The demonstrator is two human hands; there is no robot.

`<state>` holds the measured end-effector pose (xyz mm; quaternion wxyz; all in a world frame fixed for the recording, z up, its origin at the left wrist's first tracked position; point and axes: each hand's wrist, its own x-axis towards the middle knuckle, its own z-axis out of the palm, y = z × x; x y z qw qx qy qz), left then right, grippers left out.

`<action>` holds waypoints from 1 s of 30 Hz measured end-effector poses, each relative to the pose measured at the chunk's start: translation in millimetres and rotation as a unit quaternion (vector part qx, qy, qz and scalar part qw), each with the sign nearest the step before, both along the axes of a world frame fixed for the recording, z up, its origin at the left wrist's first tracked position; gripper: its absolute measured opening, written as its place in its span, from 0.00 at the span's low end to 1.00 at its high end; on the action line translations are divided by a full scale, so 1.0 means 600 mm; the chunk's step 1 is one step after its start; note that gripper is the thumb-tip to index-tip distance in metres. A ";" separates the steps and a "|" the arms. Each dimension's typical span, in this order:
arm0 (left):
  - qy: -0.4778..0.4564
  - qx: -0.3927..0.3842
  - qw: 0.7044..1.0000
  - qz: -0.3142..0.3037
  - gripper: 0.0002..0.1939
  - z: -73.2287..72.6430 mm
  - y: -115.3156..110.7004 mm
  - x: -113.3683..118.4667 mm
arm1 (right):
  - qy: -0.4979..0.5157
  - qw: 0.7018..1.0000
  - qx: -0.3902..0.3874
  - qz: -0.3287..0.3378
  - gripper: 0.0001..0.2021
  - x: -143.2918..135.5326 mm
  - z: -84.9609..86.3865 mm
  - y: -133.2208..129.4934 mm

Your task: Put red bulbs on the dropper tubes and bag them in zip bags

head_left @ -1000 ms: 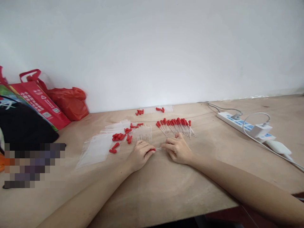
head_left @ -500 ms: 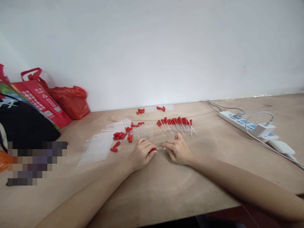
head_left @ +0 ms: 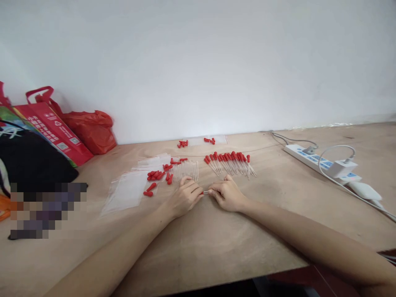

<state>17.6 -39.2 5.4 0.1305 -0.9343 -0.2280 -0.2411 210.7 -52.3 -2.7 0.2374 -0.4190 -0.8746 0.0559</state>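
Note:
My left hand (head_left: 185, 197) is closed on a red rubber bulb (head_left: 202, 193), mostly hidden by the fingers. From the right, my right hand (head_left: 227, 194) pinches a clear glass dropper tube (head_left: 206, 192), whose short bare stretch shows between the two hands at the bulb's mouth. Just behind my left hand lies a row of bare clear tubes (head_left: 187, 170). Loose red bulbs (head_left: 156, 175) are scattered to its left. Beyond my right hand, droppers with red bulbs fitted (head_left: 233, 163) lie side by side in a fanned row.
Clear zip bags (head_left: 125, 192) are spread left of the bulbs. Another bag (head_left: 198, 141) with bulbs and tubes lies by the wall. A white power strip (head_left: 321, 163) with chargers and cables sits at right. Red bags (head_left: 89, 130) and a black bag (head_left: 34, 161) stand at left.
My right hand has moved slightly left toward my left hand. Less of the tube shows between them, and less of the bulb is visible past my left fingers.

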 end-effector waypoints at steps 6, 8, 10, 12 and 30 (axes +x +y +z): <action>-0.054 -0.081 0.995 0.032 0.09 0.001 0.006 -0.008 | -0.052 0.995 0.082 0.037 0.12 0.008 0.014 0.006; -0.054 -0.080 0.994 0.048 0.07 0.002 0.007 -0.012 | -0.083 0.990 0.110 0.042 0.11 0.012 0.017 0.006; -0.067 -0.081 0.988 0.110 0.12 0.005 0.008 -0.018 | -0.079 0.991 0.104 0.006 0.10 0.018 0.022 0.012; -0.081 -0.090 0.974 0.194 0.25 0.007 0.011 -0.026 | -0.028 0.993 0.068 -0.092 0.10 0.027 0.026 0.030; -0.062 -0.171 0.952 0.248 0.14 0.008 0.012 -0.037 | 0.017 0.910 -0.023 -0.414 0.09 0.040 0.001 0.158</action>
